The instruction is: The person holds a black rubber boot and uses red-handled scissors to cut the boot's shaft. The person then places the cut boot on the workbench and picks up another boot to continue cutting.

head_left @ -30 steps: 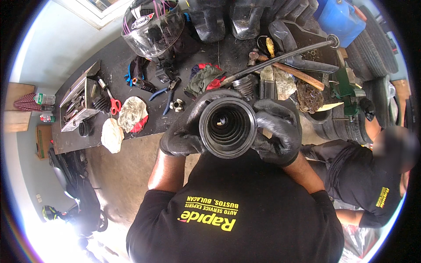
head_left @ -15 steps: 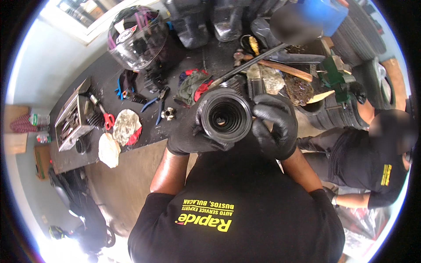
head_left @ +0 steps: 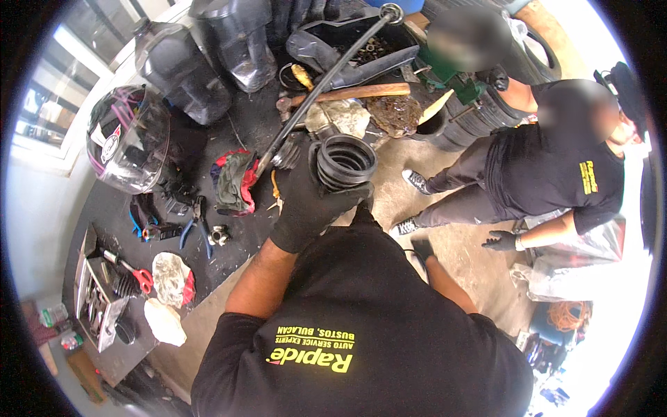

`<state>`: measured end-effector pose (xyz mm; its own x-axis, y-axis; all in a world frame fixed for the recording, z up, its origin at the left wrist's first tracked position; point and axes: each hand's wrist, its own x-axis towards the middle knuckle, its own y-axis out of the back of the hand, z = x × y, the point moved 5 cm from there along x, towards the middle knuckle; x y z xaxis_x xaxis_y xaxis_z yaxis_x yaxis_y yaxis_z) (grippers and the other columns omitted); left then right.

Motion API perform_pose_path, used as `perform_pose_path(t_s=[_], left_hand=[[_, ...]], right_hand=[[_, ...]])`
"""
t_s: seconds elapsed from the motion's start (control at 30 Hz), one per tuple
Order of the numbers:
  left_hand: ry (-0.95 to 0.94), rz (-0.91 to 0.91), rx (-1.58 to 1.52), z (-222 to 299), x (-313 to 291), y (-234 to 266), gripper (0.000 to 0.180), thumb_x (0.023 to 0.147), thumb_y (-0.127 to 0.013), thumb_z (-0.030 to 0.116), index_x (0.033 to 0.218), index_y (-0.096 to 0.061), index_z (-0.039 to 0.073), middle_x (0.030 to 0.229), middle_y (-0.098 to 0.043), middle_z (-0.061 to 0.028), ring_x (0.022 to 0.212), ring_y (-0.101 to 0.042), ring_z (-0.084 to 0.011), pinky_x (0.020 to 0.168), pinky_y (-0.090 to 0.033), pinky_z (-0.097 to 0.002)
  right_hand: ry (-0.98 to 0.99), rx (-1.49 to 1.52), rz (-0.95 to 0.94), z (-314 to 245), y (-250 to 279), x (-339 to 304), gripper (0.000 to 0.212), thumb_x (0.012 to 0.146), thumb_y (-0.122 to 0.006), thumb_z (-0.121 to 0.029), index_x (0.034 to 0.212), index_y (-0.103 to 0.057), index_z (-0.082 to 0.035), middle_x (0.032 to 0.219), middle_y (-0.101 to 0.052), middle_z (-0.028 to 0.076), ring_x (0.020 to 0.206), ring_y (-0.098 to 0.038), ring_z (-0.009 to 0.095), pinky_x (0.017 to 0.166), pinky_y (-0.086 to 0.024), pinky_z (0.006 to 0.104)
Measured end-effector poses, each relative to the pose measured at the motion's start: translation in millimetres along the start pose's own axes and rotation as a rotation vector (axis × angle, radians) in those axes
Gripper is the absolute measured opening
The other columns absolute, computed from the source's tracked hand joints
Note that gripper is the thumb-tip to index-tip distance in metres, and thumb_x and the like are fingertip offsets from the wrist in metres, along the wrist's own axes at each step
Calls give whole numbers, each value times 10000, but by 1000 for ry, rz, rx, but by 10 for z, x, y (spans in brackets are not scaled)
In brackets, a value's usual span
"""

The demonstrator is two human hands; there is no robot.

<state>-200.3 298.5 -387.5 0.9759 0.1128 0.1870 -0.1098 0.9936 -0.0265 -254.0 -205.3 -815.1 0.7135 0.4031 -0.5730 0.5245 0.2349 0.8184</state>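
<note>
In my gloved left hand (head_left: 310,212), fingers wrapped round its side, is a black ribbed rubber boot (head_left: 345,163), its wide round mouth facing up and its inner folds showing. My gloved right hand (head_left: 421,248) hangs low beside my body above the floor, apart from the boot; its fingers are too hidden to read. A long metal shaft (head_left: 316,92) with a ringed end slants over the bench behind the boot. Left of the shaft's lower end lies a bundled grey and red cloth (head_left: 235,182).
On the dark bench (head_left: 201,267) are a helmet (head_left: 130,139), blue-handled pliers (head_left: 197,226), a metal tool tray (head_left: 94,288), red-handled scissors (head_left: 142,279), rags (head_left: 169,278), a hammer (head_left: 354,92) and black jugs (head_left: 240,45). Another person (head_left: 535,163) stands at the right.
My right hand has left the boot and dropped to my right side. My left hand still holds the boot, now tilted differently. The view has shifted to the right, showing more of the other person.
</note>
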Motion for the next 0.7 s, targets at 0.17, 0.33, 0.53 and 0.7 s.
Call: perform_pose_path(t_s=[0.17, 0.33, 0.53, 0.7], left_hand=[[-39, -9, -109, 7, 18, -85, 671, 728, -944, 147, 1281, -585, 21, 1183, -696, -88, 1064, -676, -180, 952, -555, -354], [0, -119, -187, 55, -6, -399, 576, 754, -906, 81, 1231, -589, 18, 1136, -702, -84, 1029, -677, -180, 935, -549, -339], [-64, -182, -59, 318, -201, -1131, 639, 738, -895, 48, 1282, -560, 15, 1175, -684, -85, 1059, -663, -172, 951, -543, -350], [-108, -149, -80, 365, -561, -1624, 728, 735, -893, 36, 1347, -498, 26, 1238, -642, -76, 1119, -638, -185, 993, -528, -356]], right_hand=[[-808, 1150, -343, 334, -2362, -1784, 454, 878, -751, -268, 1292, -643, -116, 1131, -764, 122, 944, -741, 266, 770, -596, 412], [-848, 1278, -354, 61, -1925, -2128, 471, 886, -775, -227, 1319, -628, -113, 1103, -761, 120, 906, -735, 268, 781, -596, 396], [-549, 1190, -46, 182, -364, -1473, 295, 1010, -641, -327, 911, -699, -55, 773, -644, 77, 662, -609, 188, 648, -526, 386], [-465, 1697, 298, 453, -166, -1475, 310, 995, -704, -301, 1184, -614, -71, 940, -663, 75, 745, -660, 195, 665, -553, 361]])
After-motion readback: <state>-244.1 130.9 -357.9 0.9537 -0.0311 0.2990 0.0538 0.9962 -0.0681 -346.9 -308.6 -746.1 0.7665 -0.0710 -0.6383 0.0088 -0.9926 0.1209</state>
